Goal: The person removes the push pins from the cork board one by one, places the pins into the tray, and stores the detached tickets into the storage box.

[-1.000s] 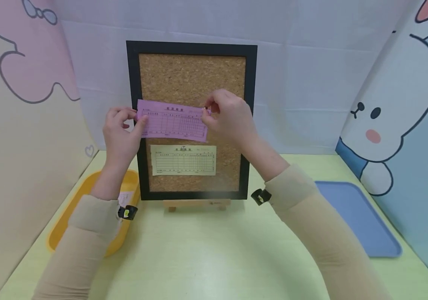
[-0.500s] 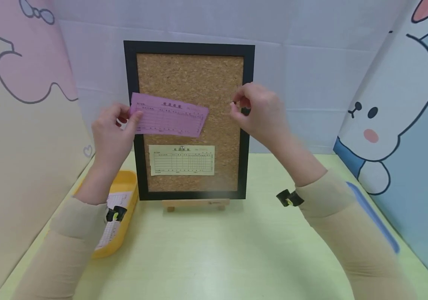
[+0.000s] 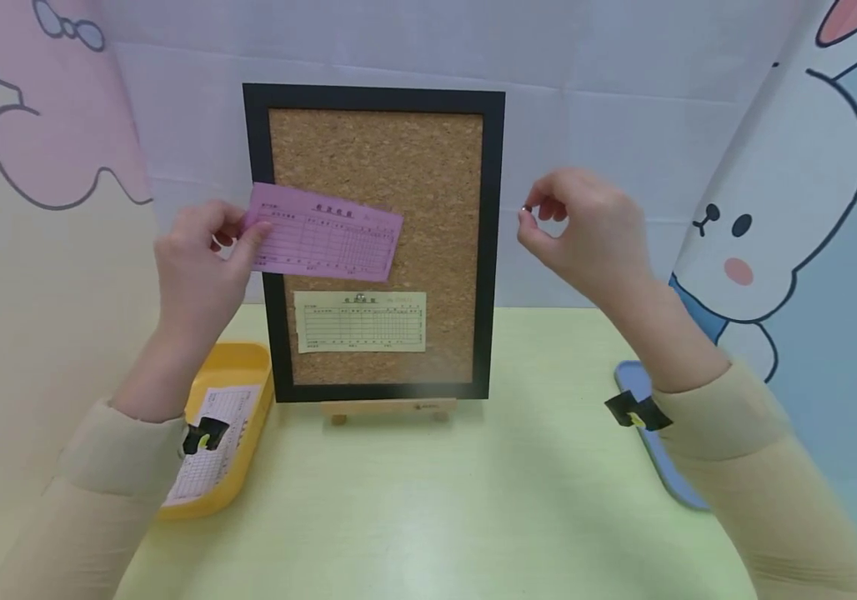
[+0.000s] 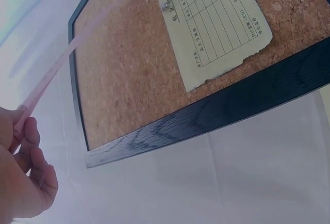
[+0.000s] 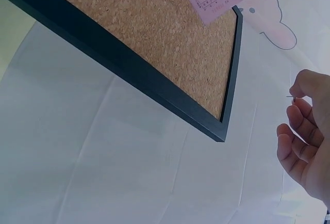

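Observation:
My left hand (image 3: 199, 271) pinches the left end of a purple receipt slip (image 3: 323, 237) between thumb and fingers. The slip tilts down to the right in front of the cork board (image 3: 376, 167); the left wrist view shows its sheet (image 4: 46, 82) nearly edge-on, standing away from the cork. Right of the black frame (image 3: 492, 250), my right hand (image 3: 589, 229) pinches a small pushpin (image 3: 524, 209), its thin needle (image 5: 289, 96) poking out past the thumb. Lower on the board hangs a pale yellow receipt slip (image 3: 361, 322), held by a pushpin (image 3: 360, 297) at its top middle.
A yellow tray (image 3: 263, 375) with printed slips (image 3: 222, 437) lies at left, partly behind the left forearm. At right, the right forearm covers much of a blue tray (image 3: 669, 467). A small wooden stand (image 3: 391, 407) supports the board on the pale table (image 3: 428, 508).
My right hand has drawn away to the right with the pushpin, off the purple slip and past the frame. My left hand has shifted left with the slip.

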